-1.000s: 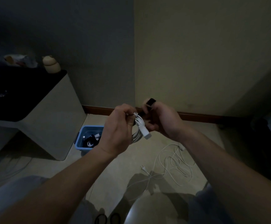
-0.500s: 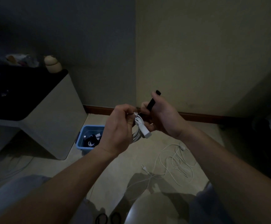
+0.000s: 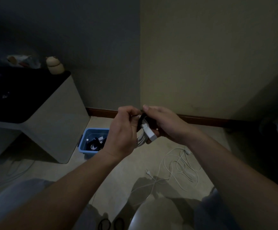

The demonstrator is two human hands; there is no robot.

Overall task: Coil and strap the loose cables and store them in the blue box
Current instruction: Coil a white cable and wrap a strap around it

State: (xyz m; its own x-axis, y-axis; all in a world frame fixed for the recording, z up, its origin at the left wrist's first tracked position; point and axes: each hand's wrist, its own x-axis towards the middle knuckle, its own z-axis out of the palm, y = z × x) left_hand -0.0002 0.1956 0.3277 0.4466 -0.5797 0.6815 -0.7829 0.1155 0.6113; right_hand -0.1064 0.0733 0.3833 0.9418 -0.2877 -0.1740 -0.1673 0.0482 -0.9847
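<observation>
Firmly left hand, right hand grip coiled white cable; black strap round it.

Dim light on my feed. I see room corner: grey wall left, beige wall right, brown skirting below, pale floor, white cabinet, dark top.

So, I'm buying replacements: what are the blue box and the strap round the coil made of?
The blue box looks like moulded plastic: smooth, even-coloured walls, thick rim. The black strap seems soft matt fabric, bending round the white coiled cable; dim light, unsure.
</observation>
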